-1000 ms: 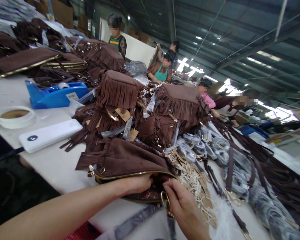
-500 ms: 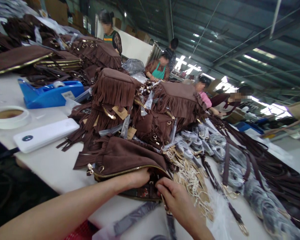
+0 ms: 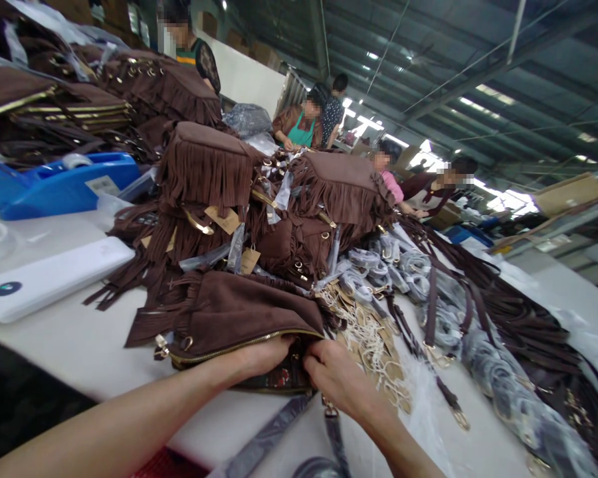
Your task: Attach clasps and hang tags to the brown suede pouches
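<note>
Find the dark brown, suede-like fringed bag point(image 3: 244, 309) lying at the near side of the white table point(image 3: 50, 358), in front of a heap of similar brown fringed bags point(image 3: 339, 176) and just left of scattered tan card tags with white strings point(image 3: 366, 338). To work well inside its open mouth, lift the upper edge with its gold-toothed zip point(image 3: 229, 350) clear of the dark lower side point(image 3: 279, 380), and avoid dragging wrist or knuckles across the teeth. Feel for loose cloth before pulling, ease rather than tug, and brace the right end of the mouth against slipping toward the tags. Mind also the gold metal clip point(image 3: 330, 407) on the dark, plastic-wrapped strap point(image 3: 336, 439) just below the right hand point(image 3: 336, 372), likely to snag on cloth or fingers. As for the grip, note the left hand point(image 3: 266, 356) sunk into the mouth, with fingertips hidden: impossible to tell how far open, or holding what. Note the right hand curled at the right end of the mouth, touching the edge, with fingers well bent but tips out of sight: impossible to tell whether pinching cloth or merely resting.
</note>
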The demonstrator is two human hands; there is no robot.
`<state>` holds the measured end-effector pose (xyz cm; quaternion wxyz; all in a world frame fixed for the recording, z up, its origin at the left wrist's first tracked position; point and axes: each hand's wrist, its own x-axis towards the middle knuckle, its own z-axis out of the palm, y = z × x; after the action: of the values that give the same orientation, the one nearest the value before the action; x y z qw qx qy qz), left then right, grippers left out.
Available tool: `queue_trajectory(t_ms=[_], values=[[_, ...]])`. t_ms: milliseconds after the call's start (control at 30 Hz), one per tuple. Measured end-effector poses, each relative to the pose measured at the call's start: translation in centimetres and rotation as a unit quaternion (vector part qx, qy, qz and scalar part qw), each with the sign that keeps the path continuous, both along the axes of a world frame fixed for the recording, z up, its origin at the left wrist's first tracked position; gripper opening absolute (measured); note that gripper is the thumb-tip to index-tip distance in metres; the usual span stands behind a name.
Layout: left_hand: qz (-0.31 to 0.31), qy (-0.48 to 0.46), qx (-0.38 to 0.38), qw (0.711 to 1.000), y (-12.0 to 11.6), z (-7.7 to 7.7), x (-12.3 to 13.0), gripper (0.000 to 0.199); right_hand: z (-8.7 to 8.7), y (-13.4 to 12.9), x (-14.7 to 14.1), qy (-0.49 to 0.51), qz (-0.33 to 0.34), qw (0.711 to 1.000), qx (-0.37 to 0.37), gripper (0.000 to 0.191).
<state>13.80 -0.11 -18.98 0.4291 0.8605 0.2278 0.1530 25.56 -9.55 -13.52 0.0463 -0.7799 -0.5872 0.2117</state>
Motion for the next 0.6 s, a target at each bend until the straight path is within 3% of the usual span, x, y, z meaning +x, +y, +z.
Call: queue_trajectory(t_ms=[300, 600], values=[[0.035, 0.017, -0.026, 0.999, 0.1, -1.5, 0.0, 0.040, -0.2, 0.4, -1.1, -0.031, -0.014, 0.999, 0.014, 0.031], [0.010, 0.001, -0.055, 0.998, 0.0, -2.4, 0.4, 0.036, -0.8, 0.6, -1.1, -0.038, -0.013, 0.999, 0.031, 0.029]])
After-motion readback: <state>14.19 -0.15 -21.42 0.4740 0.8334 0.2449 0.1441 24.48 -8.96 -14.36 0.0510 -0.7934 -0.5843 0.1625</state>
